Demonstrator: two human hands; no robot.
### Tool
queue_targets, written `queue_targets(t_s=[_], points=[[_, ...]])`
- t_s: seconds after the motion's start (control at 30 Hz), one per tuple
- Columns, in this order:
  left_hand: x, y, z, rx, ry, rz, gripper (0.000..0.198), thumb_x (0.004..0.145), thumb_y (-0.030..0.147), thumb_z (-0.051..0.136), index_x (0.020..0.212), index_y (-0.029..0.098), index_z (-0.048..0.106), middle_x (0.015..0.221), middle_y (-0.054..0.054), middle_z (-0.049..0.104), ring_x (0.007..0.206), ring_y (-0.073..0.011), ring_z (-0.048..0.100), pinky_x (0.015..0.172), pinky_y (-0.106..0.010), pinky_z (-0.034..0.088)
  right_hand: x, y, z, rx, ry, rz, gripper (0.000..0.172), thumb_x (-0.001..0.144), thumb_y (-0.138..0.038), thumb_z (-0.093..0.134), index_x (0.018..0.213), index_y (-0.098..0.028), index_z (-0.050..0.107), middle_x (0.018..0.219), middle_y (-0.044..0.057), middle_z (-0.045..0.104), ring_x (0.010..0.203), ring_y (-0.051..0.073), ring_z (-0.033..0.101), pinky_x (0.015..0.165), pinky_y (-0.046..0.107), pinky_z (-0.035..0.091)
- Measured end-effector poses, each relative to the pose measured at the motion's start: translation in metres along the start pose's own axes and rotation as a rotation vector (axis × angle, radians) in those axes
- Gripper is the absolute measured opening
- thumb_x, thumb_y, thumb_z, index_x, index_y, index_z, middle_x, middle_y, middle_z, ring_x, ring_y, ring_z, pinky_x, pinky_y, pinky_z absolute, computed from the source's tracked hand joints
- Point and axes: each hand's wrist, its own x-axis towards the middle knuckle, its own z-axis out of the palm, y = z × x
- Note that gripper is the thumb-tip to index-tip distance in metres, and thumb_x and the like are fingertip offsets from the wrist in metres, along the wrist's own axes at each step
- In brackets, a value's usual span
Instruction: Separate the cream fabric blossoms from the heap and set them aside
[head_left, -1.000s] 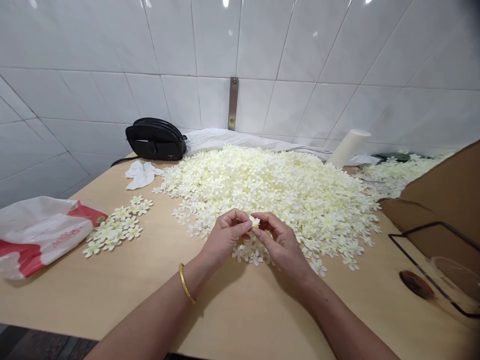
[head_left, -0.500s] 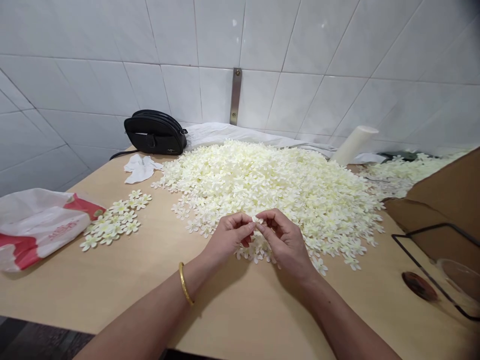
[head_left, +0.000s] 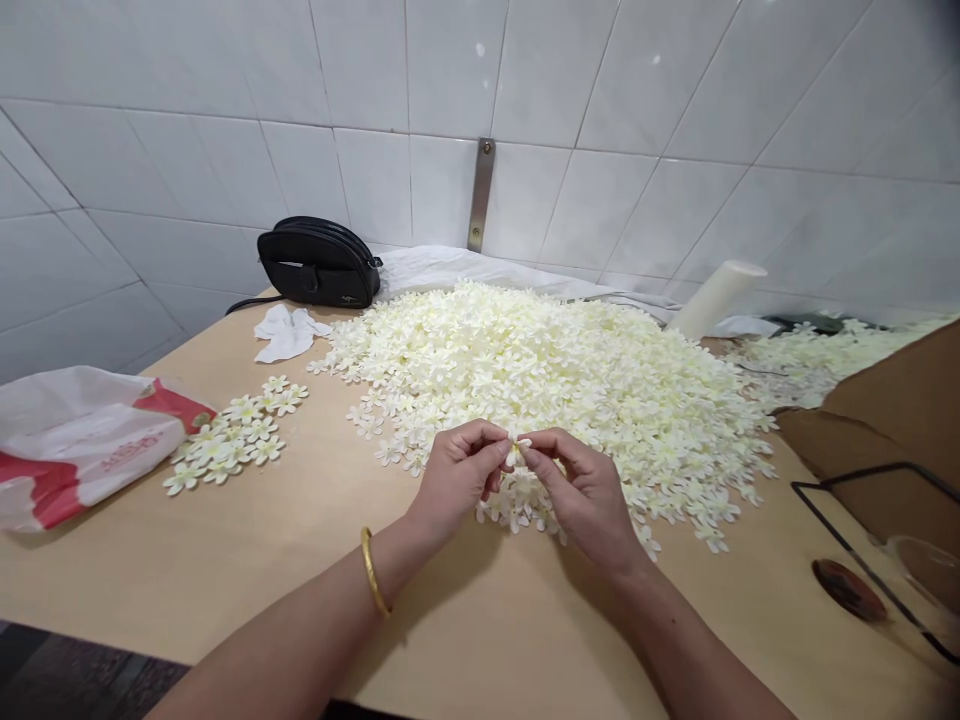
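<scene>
Between my two hands, at the front of the big flower pile, is a small white artificial flower [head_left: 516, 452] with a yellow centre. My left hand [head_left: 465, 470] pinches it from the left between thumb and forefinger. From the other side my right hand [head_left: 589, 490] pinches its petals the same way. Behind and beneath the hands spreads a large heap of pale artificial flowers [head_left: 540, 350]. A smaller group of white flowers with yellower centres [head_left: 232, 440] lies flat on the table to the left.
A red and white plastic bag [head_left: 97, 440] lies at the left of the wooden table [head_left: 300, 560]. A black purse [head_left: 321, 262] and crumpled tissue [head_left: 289, 332] sit farther back. At right are a white roll [head_left: 716, 300], cardboard [head_left: 885, 430] and a black wire frame [head_left: 847, 540].
The flower between my fingers has turned so its face and yellow centre show more. My right hand has shifted slightly right, and the whole view has moved a little.
</scene>
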Motion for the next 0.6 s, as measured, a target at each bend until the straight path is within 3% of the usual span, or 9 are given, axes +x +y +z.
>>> queue_targets(t_s=[0.13,0.27,0.4,0.6], points=[[0.0001,0.0028,0.0022,-0.075,0.052,-0.041,0.023,0.070,0.037,0.055,0.070,0.014,0.053,0.059,0.002,0.053,0.042,-0.0054,0.043,0.040,-0.019,0.032,-0.0034,0.0061,0.0028,-0.351,0.214,-0.356,0.023,0.075,-0.009,0.050,0.091,-0.021,0.060,0.078,0.005,0.057,0.075,0.016,0.051,0.066,0.031,0.042],[0.0023,0.0023,0.0002,-0.237,-0.085,-0.151,0.028,0.070,0.040,0.055,0.069,0.011,0.057,0.053,0.000,0.051,0.044,-0.0063,0.045,0.044,-0.019,0.033,-0.0047,0.0087,0.0039,-0.557,0.151,-0.581,0.038,0.072,-0.002,0.049,0.104,-0.022,0.056,0.083,0.007,0.056,0.079,0.018,0.050,0.067,0.035,0.041],[0.0042,0.0017,-0.0027,-0.278,0.012,-0.147,0.021,0.065,0.031,0.063,0.074,0.011,0.060,0.055,0.001,0.052,0.044,-0.0052,0.044,0.046,-0.019,0.033,-0.0056,0.0071,0.0070,-0.473,0.052,-0.570,0.040,0.073,-0.002,0.048,0.109,-0.021,0.052,0.090,0.008,0.055,0.085,0.019,0.050,0.071,0.034,0.043],[0.0031,0.0043,-0.0042,-0.116,0.048,-0.063,0.022,0.064,0.031,0.064,0.073,0.011,0.063,0.057,0.000,0.053,0.048,-0.0075,0.046,0.050,-0.022,0.037,-0.0047,0.0066,0.0097,-0.361,0.069,-0.390,0.030,0.078,-0.007,0.046,0.102,-0.021,0.055,0.088,0.007,0.055,0.082,0.016,0.052,0.069,0.030,0.046]])
